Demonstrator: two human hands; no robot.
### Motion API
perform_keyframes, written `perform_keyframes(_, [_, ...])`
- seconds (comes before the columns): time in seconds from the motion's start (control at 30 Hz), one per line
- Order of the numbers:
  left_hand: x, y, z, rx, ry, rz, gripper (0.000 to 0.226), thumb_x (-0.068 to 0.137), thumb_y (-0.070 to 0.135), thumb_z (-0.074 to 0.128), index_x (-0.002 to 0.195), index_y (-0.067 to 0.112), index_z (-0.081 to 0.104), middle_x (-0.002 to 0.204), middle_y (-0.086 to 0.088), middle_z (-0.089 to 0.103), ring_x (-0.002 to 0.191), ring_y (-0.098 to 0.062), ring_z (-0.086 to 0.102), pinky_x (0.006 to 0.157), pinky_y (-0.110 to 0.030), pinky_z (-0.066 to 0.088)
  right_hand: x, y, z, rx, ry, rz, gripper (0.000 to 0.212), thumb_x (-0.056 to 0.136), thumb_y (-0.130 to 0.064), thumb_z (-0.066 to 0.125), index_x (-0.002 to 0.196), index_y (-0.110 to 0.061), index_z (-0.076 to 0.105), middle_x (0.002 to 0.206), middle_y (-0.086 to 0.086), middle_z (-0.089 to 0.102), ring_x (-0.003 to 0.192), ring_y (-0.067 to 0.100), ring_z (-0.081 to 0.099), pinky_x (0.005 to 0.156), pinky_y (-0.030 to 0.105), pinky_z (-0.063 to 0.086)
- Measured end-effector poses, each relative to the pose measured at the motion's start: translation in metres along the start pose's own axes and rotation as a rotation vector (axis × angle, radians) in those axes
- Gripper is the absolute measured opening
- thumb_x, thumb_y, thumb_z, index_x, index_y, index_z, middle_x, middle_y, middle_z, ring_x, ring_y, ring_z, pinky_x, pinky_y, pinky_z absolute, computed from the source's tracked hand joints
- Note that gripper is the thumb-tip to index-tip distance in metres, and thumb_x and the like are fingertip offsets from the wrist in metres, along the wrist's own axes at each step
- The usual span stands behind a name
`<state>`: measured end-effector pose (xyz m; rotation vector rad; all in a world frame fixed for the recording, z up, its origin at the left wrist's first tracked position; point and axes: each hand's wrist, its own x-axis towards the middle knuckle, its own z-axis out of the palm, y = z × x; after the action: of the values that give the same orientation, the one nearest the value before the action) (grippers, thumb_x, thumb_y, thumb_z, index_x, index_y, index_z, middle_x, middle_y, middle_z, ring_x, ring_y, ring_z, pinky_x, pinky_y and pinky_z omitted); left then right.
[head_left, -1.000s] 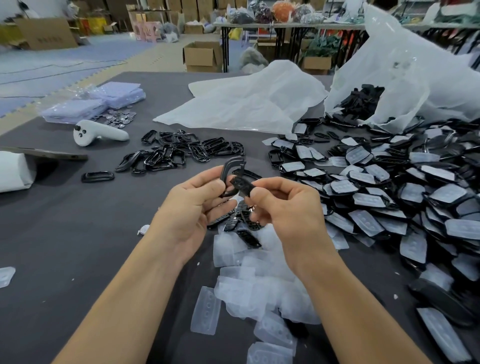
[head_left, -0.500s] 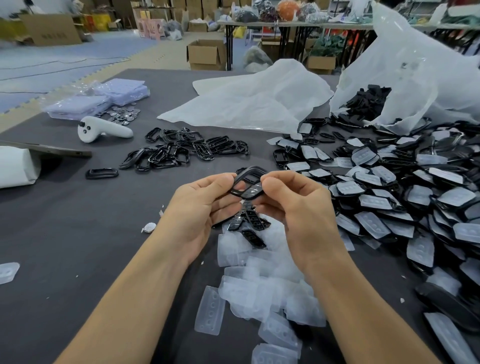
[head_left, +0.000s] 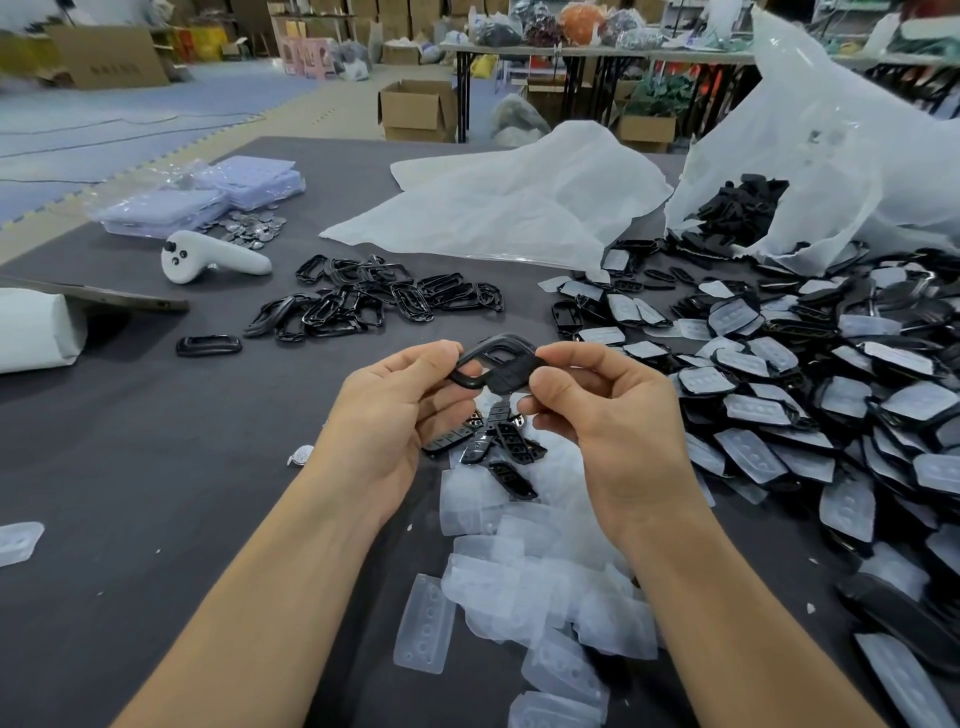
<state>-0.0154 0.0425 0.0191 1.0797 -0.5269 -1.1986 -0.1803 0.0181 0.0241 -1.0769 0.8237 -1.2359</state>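
Across the desk: a dark grey surface, sorted into zones so that each kind of part has its own pile.
Plastic bag: white, gaping open at the far right, spilling black parts.
Heap: black shells with clear covers, right of the hands, within easy reach as supply.
Ring pile: bare black rings beyond the hands, probably set aside as finished.
Clear pads: translucent pieces lying under the wrists.
Left hand: fingers curled round the left end of the frame, steadying it.
Right hand: thumb and forefinger pinch the right end of the frame, perhaps on a dark insert; the grip is partly hidden.
Black frame: held in the air between both hands, long axis left to right, right end slightly raised, opening facing the camera.
Small inserts: on the desk, loose below the frame.
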Motion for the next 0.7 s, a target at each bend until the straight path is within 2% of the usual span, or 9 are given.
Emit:
perform_keyframes(0.13, [-0.0002, 0.002, -0.0002, -0.071, -0.002, 0.008, 0.008, 0.096, 0.014, 0.066, 0.095, 0.008, 0.07, 0.08, -0.007, 0.08, 0.06, -0.009, 0.073, 0.051, -0.018, 0.057, 0.003, 0.0016, -0.0018, -0.023, 0.005, -0.018, 0.032, 0.087, 0.015, 0.067, 0.083, -0.015, 0.08, 0.065, 0.002, 0.071, 0.06, 0.012, 0.065, 0.061, 0.019, 0.054])
perform_keyframes(0.23, [-0.0001, 0.002, -0.0009, -0.066, -0.014, 0.002, 0.008, 0.096, 0.015, 0.066, 0.095, 0.008, 0.07, 0.082, -0.008, 0.08, 0.06, -0.009, 0.073, 0.052, -0.018, 0.057, 0.0048, 0.0017, -0.0036, 0.053, 0.01, 0.064, 0.038, 0.09, 0.012, 0.065, 0.078, -0.019, 0.082, 0.072, 0.0, 0.073, 0.064, 0.01, 0.063, 0.065, 0.019, 0.055])
perform_keyframes(0.4, [0.0, 0.0012, -0.001, -0.073, -0.033, 0.011, 0.014, 0.087, 0.02, 0.071, 0.096, 0.009, 0.071, 0.084, -0.008, 0.08, 0.061, -0.009, 0.073, 0.053, -0.018, 0.058, 0.0063, -0.0039, -0.0095, 0.224, 0.03, 0.179, 0.033, 0.091, 0.007, 0.066, 0.077, -0.017, 0.083, 0.079, 0.008, 0.075, 0.06, 0.013, 0.065, 0.06, 0.02, 0.056])
perform_keyframes(0.47, [-0.0004, 0.0009, -0.0005, -0.083, -0.036, 0.017, 0.026, 0.075, 0.024, 0.074, 0.096, 0.009, 0.071, 0.084, -0.007, 0.08, 0.062, -0.009, 0.073, 0.053, -0.018, 0.058, 0.0064, -0.0053, -0.0101, 0.243, 0.036, 0.188, 0.031, 0.091, 0.005, 0.067, 0.077, -0.018, 0.082, 0.078, 0.007, 0.074, 0.06, 0.013, 0.065, 0.059, 0.02, 0.055])
perform_keyframes(0.57, [0.0005, -0.0005, -0.0003, -0.086, -0.036, 0.015, 0.029, 0.071, 0.026, 0.074, 0.095, 0.01, 0.072, 0.083, -0.007, 0.08, 0.062, -0.009, 0.073, 0.053, -0.018, 0.058, 0.0067, -0.0052, -0.0101, 0.251, 0.05, 0.189, 0.026, 0.09, 0.003, 0.069, 0.078, -0.017, 0.081, 0.074, 0.004, 0.071, 0.058, 0.012, 0.062, 0.059, 0.02, 0.054])
perform_keyframes(0.7, [0.0024, -0.0007, -0.0017, -0.075, -0.064, 0.008, 0.024, 0.071, 0.026, 0.074, 0.091, 0.012, 0.074, 0.083, -0.006, 0.08, 0.06, -0.007, 0.073, 0.053, -0.018, 0.058, 0.0075, -0.0045, -0.0092, 0.226, 0.047, 0.212, 0.019, 0.091, 0.005, 0.066, 0.092, -0.013, 0.074, 0.075, 0.002, 0.069, 0.061, 0.011, 0.061, 0.064, 0.023, 0.055])
